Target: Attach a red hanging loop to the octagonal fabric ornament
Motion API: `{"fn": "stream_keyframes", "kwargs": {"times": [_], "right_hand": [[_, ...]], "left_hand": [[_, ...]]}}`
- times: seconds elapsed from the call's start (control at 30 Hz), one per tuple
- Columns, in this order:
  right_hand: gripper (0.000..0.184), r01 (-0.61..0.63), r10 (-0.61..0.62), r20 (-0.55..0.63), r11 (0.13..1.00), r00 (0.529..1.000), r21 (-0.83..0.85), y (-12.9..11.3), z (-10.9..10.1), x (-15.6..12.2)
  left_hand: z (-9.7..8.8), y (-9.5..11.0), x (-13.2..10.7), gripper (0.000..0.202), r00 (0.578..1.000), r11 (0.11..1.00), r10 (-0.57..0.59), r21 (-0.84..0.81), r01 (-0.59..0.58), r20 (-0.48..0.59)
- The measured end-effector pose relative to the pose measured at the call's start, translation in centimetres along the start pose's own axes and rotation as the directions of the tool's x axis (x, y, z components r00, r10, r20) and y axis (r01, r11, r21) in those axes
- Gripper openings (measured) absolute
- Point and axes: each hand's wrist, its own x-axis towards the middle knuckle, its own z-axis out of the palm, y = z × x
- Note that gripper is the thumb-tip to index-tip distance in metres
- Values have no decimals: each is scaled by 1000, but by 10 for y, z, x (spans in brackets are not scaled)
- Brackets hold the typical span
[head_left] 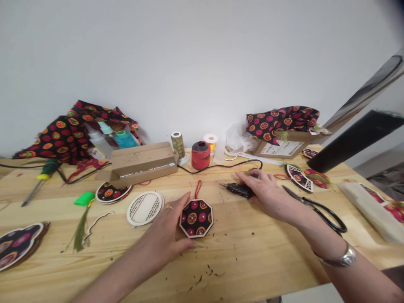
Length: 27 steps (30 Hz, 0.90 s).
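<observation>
My left hand (168, 227) grips an octagonal ornament (196, 218) between thumb and fingers. Patterned dark fabric fills its pale wooden frame, and a red cord loop (198, 189) sticks up from its top edge. To the right, the fingers of my right hand (260, 189) are around a black pointed tool (238, 189), its thin metal tip aimed left; part of its handle is hidden under the hand. Beside my left hand lies a round openwork wooden frame (145, 208). Black-handled scissors (315, 206) rest just right of my right wrist.
Behind stand an open cardboard box (145, 162), thread spools (201, 155) and a fabric-topped carton (280, 145). A black cable (221, 166) crosses the table. At left are a screwdriver (41, 181), a green tassel (82, 227) and a cloud-shaped ornament (20, 244). Dark scraps (198, 278) lie in front.
</observation>
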Motion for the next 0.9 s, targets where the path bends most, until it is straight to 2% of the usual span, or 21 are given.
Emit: {"fn": "stream_keyframes", "kwargs": {"times": [0.1, 0.2, 0.33, 0.43, 0.53, 0.73, 0.9], "right_hand": [[70, -72, 72, 19, 997, 997, -14, 13, -7, -5], [70, -74, 74, 11, 997, 997, 8, 8, -14, -14], [59, -13, 39, -113, 976, 993, 218, -31, -7, -22], [55, -9, 33, -59, 931, 998, 366, -63, 10, -21], [54, -37, 39, 3, 907, 999, 419, -79, 25, -18], [53, -70, 77, -2, 906, 997, 418, -81, 31, -17], [53, -92, 99, 7, 890, 995, 447, -81, 32, -17]], "left_hand": [[-2, 3, 1, 86, 1000, 1000, -8, 8, 8, 18], [-3, 5, 2, 85, 1000, 1000, -8, 2, 8, 27], [-3, 7, 4, 83, 1000, 1000, 5, -14, -5, 21], [-3, 8, 5, 82, 1000, 1000, 10, -28, -10, 0], [-2, 8, 6, 82, 1000, 1000, -2, -28, 2, 4], [2, 2, 4, 84, 1000, 999, -15, -38, 14, -16], [4, -7, 4, 86, 998, 992, -25, -126, 18, -52]]}}
